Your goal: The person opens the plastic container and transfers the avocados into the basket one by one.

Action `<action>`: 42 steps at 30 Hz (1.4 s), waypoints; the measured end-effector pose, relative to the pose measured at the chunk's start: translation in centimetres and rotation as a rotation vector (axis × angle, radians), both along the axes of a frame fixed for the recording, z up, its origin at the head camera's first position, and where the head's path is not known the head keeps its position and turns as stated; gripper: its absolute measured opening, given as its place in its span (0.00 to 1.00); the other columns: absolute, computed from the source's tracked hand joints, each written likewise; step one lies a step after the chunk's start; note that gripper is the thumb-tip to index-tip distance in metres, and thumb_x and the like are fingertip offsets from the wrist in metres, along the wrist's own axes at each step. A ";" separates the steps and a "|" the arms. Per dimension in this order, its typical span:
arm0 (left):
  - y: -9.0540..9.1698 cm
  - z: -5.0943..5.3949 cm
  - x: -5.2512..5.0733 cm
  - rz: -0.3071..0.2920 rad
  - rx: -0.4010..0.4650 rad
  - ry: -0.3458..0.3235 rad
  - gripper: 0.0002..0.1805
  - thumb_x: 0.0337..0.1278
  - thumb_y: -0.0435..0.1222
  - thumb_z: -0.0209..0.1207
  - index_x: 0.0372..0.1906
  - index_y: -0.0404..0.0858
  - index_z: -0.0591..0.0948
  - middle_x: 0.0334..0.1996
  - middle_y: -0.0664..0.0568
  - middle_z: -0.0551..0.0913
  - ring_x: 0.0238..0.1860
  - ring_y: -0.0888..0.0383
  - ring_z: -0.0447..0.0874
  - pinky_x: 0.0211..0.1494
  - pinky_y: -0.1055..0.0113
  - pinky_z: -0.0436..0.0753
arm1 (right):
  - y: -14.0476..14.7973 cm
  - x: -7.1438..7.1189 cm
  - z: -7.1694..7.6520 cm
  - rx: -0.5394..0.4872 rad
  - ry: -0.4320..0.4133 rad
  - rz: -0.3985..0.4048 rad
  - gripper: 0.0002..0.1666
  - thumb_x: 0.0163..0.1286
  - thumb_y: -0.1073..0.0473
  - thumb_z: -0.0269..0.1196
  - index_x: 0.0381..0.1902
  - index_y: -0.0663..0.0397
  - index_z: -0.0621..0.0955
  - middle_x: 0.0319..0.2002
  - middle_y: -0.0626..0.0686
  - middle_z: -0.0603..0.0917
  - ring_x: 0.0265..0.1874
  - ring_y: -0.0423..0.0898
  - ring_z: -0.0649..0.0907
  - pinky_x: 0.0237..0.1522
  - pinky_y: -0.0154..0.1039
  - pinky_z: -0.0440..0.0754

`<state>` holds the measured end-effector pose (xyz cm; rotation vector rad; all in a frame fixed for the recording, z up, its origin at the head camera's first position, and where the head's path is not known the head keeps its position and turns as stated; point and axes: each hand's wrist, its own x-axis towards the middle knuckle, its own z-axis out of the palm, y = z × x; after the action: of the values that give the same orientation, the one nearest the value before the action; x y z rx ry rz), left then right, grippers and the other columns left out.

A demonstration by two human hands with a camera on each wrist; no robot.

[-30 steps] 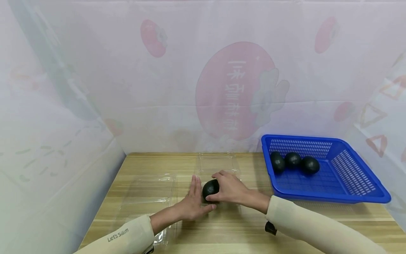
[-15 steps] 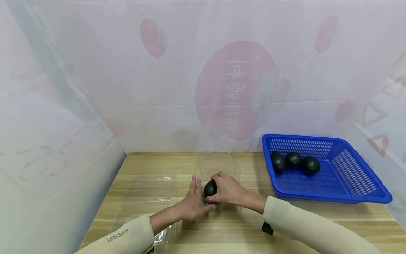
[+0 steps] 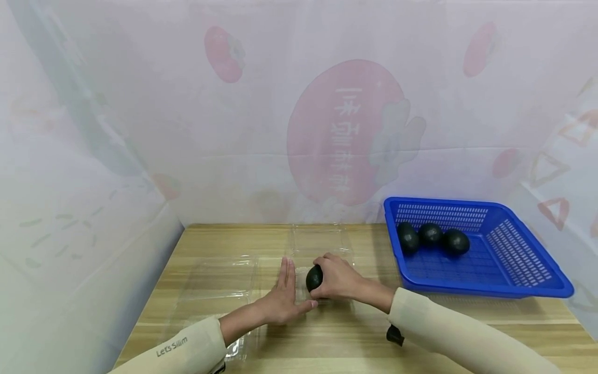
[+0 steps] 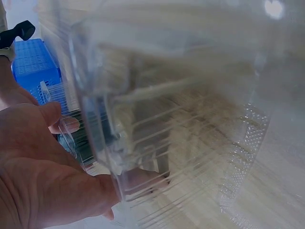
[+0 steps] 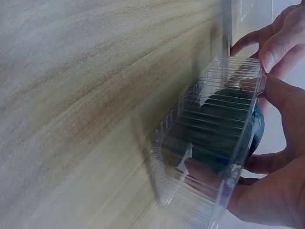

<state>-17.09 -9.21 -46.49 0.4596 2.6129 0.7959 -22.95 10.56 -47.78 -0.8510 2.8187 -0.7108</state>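
Observation:
My right hand (image 3: 338,279) grips a dark green avocado (image 3: 314,278) from the right, fingers and thumb curled round it. In the right wrist view the avocado (image 5: 257,129) sits within a clear ribbed plastic box (image 5: 178,193), its top showing above the rim. The box's clear lid (image 3: 320,240) lies folded back behind it in the head view. Fairly straight fingers of my left hand (image 3: 280,305) run along the box's left side, with the thumb across its near edge. The right hand hides part of the avocado.
A blue perforated basket (image 3: 504,275) stands at the right, with several avocados, three of them visible, such as one (image 3: 455,242) along its left part. Another clear plastic box (image 3: 217,278) lies unfolded at the left, partly beneath the left forearm. A printed cloth wall (image 3: 233,182) closes the back.
The avocado has shifted slightly right and turned in the right hand, so less of it shows. My left hand stays in the same place.

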 end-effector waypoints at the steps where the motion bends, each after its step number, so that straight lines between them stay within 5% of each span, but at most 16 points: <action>1: 0.0 0.0 0.0 0.001 0.000 0.000 0.63 0.73 0.56 0.62 0.80 0.18 0.35 0.80 0.22 0.24 0.79 0.22 0.47 0.76 0.36 0.66 | -0.1 0.0 0.0 0.001 -0.002 -0.002 0.42 0.53 0.51 0.77 0.62 0.68 0.81 0.54 0.65 0.84 0.45 0.56 0.85 0.44 0.52 0.86; 8: -0.1 0.0 -0.1 -0.005 0.007 0.007 0.63 0.73 0.56 0.62 0.80 0.18 0.35 0.80 0.22 0.25 0.80 0.22 0.46 0.77 0.35 0.64 | -1.1 -0.1 0.1 0.027 -0.021 -0.027 0.41 0.52 0.54 0.79 0.61 0.69 0.82 0.52 0.65 0.85 0.45 0.57 0.85 0.45 0.54 0.86; 15: -0.1 -0.1 -0.1 -0.018 0.014 0.003 0.63 0.74 0.56 0.60 0.80 0.17 0.34 0.79 0.20 0.24 0.79 0.20 0.44 0.77 0.33 0.61 | -1.5 0.1 -0.6 0.057 0.049 -0.028 0.42 0.52 0.51 0.83 0.60 0.69 0.82 0.48 0.64 0.84 0.40 0.56 0.86 0.41 0.50 0.89; 42: 0.0 -0.4 0.0 0.006 -0.003 0.017 0.62 0.73 0.57 0.61 0.81 0.18 0.36 0.80 0.22 0.25 0.80 0.23 0.45 0.77 0.37 0.66 | 0.2 -0.3 -2.0 -0.192 0.039 -0.019 0.38 0.48 0.56 0.81 0.57 0.64 0.84 0.50 0.59 0.86 0.45 0.54 0.85 0.44 0.49 0.85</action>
<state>-17.09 -9.23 -46.90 0.4596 2.6318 0.7940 -23.28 10.74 -49.79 -0.8753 2.8300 -0.9912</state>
